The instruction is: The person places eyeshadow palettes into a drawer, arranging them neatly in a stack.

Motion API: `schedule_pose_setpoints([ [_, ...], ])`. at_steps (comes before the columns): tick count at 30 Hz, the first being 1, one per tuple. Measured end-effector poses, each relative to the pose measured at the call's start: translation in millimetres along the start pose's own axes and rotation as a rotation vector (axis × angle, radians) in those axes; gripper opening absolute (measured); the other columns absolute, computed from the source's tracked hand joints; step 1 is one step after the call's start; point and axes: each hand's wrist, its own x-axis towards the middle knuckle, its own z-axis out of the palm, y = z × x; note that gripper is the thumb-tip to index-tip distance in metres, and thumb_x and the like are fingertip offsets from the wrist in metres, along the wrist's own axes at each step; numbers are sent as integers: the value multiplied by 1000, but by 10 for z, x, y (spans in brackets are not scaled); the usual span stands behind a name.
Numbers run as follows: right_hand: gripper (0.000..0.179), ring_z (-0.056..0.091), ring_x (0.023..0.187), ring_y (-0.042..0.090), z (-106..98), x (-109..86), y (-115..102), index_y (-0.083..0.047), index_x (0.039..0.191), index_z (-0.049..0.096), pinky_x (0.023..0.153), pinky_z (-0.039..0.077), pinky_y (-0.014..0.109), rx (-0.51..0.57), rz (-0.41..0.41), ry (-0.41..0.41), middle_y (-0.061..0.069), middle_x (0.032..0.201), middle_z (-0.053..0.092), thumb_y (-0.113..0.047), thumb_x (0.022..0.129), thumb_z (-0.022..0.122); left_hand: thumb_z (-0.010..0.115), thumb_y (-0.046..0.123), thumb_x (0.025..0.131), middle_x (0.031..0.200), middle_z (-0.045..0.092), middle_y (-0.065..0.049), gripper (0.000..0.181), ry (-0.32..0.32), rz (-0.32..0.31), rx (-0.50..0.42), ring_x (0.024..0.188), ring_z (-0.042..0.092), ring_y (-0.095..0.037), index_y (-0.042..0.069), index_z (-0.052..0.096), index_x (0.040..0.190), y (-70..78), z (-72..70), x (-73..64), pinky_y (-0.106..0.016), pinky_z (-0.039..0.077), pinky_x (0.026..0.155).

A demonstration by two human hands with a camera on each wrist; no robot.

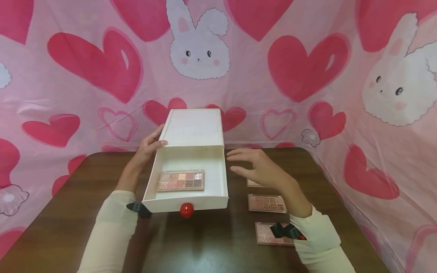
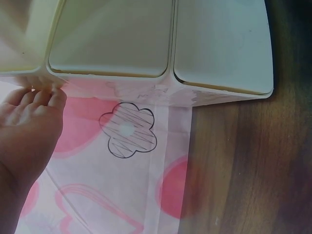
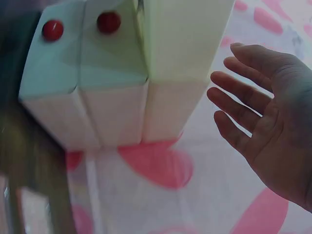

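A white drawer unit (image 1: 192, 127) stands at the table's far side, its top drawer (image 1: 216, 178) pulled out toward me. Inside that drawer lies an eyeshadow palette (image 1: 181, 180), left of the middle. My left hand (image 1: 147, 146) rests against the unit's left side, thumb at the front corner; in the left wrist view its fingertips touch the white panel. Off the right side, my right hand (image 1: 256, 165) hovers with spread, relaxed fingers and holds nothing. A red knob (image 1: 186, 209) marks the drawer front. Two lower drawers with red knobs (image 3: 52, 30) are closed in the right wrist view.
To the right, several more eyeshadow palettes (image 1: 267, 203) lie in a column on the dark wooden table (image 1: 211, 246), partly covered by my right hand and forearm. A pink cloth (image 1: 246, 76) with hearts and rabbits hangs close behind the unit.
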Motion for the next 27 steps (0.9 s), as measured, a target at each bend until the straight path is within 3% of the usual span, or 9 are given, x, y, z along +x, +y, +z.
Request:
schedule_pose_setpoints([
  [6,33,60,130,34,-97,-166,525,-4,124,72,110,46,55,88,180,40,14,131,71,-11,92,72,44,7,93,170,14,-23,75,5,-5,-7,114,50,7,-1,15,161,13,1,6,-9,48,93],
  [13,34,56,132,42,-143,-411,1158,2,125,69,107,46,60,65,382,72,24,131,68,-13,94,69,44,6,93,171,12,-20,74,-1,-3,-1,118,48,5,-2,15,161,6,-2,-1,-9,48,94],
  [19,43,56,130,45,-61,-611,1472,4,130,66,106,47,60,11,518,24,28,136,64,-19,94,69,44,6,93,170,11,-24,75,-4,11,-3,115,49,6,-3,14,161,8,-2,-4,-9,48,93],
  [24,51,47,138,50,24,-772,1658,9,134,60,113,39,64,111,589,1,32,142,57,-21,94,69,45,5,93,169,10,-25,75,-9,14,-17,114,50,6,-4,13,160,14,7,-7,-9,49,92],
  [27,54,50,135,50,65,-859,1735,12,137,56,110,44,58,173,592,-29,34,142,56,-17,93,69,44,6,93,170,10,-24,75,-9,8,-13,114,50,6,-3,14,161,19,12,-10,-10,50,91],
])
